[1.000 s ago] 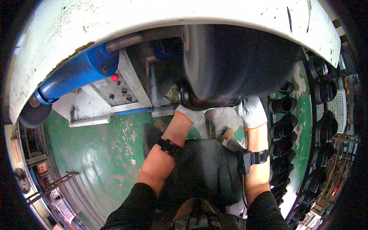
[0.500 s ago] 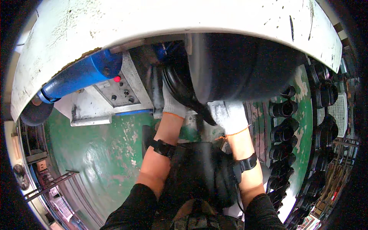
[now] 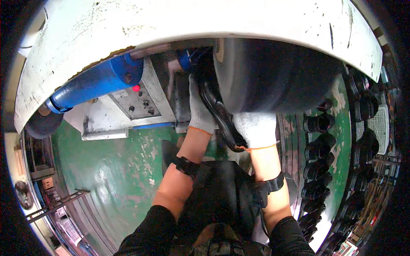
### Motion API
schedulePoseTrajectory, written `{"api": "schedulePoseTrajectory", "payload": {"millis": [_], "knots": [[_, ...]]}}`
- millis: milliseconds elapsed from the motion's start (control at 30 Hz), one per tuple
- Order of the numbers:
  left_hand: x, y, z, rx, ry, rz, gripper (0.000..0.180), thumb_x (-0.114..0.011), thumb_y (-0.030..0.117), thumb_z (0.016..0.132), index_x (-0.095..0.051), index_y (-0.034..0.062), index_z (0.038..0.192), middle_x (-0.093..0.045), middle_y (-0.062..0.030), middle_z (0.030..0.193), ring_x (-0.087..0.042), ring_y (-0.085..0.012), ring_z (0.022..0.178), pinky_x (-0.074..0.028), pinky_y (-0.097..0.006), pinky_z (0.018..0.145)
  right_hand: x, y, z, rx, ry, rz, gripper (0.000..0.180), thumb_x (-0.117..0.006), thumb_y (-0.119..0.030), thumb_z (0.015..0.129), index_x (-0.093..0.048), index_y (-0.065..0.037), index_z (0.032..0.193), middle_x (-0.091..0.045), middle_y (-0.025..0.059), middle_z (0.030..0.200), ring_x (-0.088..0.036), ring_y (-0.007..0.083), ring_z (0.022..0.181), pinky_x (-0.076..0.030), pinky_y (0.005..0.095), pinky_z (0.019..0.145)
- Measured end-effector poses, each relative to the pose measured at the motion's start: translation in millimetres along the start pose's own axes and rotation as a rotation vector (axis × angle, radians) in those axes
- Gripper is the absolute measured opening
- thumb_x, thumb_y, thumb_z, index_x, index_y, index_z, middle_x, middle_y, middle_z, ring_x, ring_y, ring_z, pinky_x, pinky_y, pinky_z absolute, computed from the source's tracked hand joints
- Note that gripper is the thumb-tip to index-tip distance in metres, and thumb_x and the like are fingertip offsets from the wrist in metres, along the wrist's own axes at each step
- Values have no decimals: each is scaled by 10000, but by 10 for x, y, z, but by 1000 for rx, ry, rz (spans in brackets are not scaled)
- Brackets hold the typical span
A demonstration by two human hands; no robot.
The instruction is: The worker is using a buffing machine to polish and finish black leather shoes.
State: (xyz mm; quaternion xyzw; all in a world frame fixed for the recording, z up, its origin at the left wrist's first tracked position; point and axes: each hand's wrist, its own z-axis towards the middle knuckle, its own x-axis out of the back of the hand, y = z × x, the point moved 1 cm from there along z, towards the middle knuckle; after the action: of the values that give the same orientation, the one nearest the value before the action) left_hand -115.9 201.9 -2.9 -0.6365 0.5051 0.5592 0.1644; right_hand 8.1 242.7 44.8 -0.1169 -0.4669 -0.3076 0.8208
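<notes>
A glossy black shoe (image 3: 218,112) is held slantwise beside a large dark roller (image 3: 273,81), one end far and the other near me. My left hand (image 3: 200,104), in a white knit glove with an orange cuff, grips the shoe along its left side. On the right, my right hand (image 3: 257,129), gloved the same way, closes on the near part of the shoe, under the roller. The fingertips of both hands are hidden by the shoe and roller. The shoe's far end lies in dark shadow; whether it touches the roller I cannot tell.
A white hood (image 3: 205,19) overhangs the roller. To the left are a blue cylinder (image 3: 98,81), a control panel (image 3: 139,104) with a red button, and a metal tray (image 3: 104,128). Several black shoes (image 3: 318,145) stand in rows on the right, near a white basket (image 3: 378,128).
The shoe has swung slightly right and turned, so more of its side shows and its near end sits lower. Both hands have moved with it.
</notes>
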Motion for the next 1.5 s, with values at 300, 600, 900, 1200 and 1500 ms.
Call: {"api": "schedulePoseTrajectory", "payload": {"millis": [300,600,900,1200,1500], "knots": [[346,-830,192,76,-24,157,514,-411,484,998,-517,126,1351,-567,-79,1329,-559,-264,1169,-478,-409,1001,106,578,-173,-62,-76,-93,392,-570,-260,842,-656,-80,1179,-622,172,1224,-592,366,1108,-446,507,992],[454,-1443,229,-178,-320,544,470,-366,404,1016,-529,105,1340,-544,-85,1370,-508,-306,1226,-414,-458,1066,220,1056,-219,69,-14,-361,231,-514,-305,918,-536,-133,766,-508,72,764,-528,257,691,-463,380,700],[145,-1009,33,212,49,-140,466,-387,424,1006,-547,105,1306,-582,-90,1304,-561,-311,1143,-475,-440,995,243,745,-153,-70,-34,-104,300,-523,-199,862,-614,-68,1115,-596,162,1125,-573,353,1009,-451,484,919],[381,-882,56,184,-73,-206,469,-439,410,1000,-518,73,1317,-585,-109,1283,-565,-278,1148,-444,-405,1025,329,142,-288,-716,128,1504,433,-425,-343,969,-559,-64,1272,-576,107,1293,-519,253,1173,-338,398,1081],[20,-540,-433,306,-176,-181,505,-428,450,999,-496,82,1339,-573,-84,1300,-564,-240,1164,-429,-368,1043,587,-254,-445,-1155,262,2631,669,-340,-505,1013,-440,53,1368,-470,149,1428,-427,231,1315,-246,337,1161]]}}
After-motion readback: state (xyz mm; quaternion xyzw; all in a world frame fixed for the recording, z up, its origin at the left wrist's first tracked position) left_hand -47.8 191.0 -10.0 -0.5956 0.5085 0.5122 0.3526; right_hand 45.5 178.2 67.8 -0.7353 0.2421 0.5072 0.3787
